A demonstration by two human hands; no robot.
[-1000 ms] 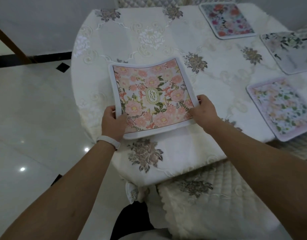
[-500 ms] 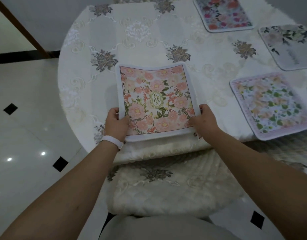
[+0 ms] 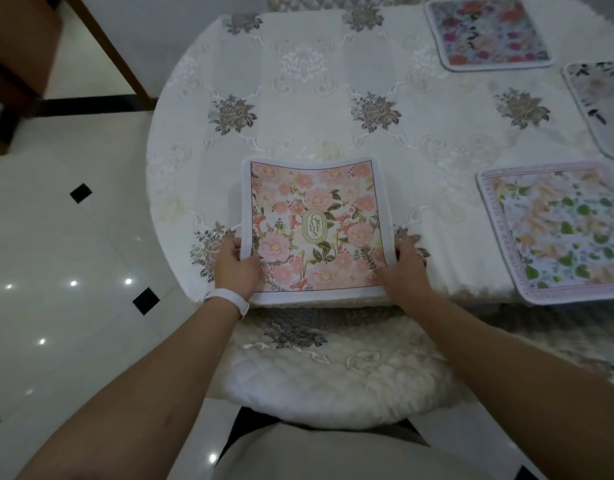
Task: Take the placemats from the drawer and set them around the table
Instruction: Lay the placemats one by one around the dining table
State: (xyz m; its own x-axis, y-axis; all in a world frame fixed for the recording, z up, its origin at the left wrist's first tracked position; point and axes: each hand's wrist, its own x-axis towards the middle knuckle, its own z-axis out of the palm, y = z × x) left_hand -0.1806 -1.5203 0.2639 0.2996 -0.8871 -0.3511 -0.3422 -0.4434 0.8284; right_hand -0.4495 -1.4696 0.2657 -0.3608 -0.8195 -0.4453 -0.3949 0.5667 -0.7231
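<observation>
A pink floral placemat [image 3: 316,226] with a white border lies near the front edge of the round table [image 3: 298,98], its far edge slightly lifted. My left hand [image 3: 234,268] grips its left near edge and my right hand [image 3: 404,268] grips its right near edge. Three other placemats lie on the table: a green-and-peach one [image 3: 558,230] at the right, a pale one with dark leaves [image 3: 603,102] at the far right, and a bright red-flowered one [image 3: 489,29] at the back.
A quilted cream chair seat [image 3: 333,375] stands tucked below the table edge, right in front of me. Wooden furniture legs [image 3: 101,46] rise at the back left. Glossy white floor tiles [image 3: 56,271] with black insets lie to the left.
The pink placemat has come down from a bowed, lifted hold to lie nearly flat at the table's front edge. My view has shifted so the chair is centred below.
</observation>
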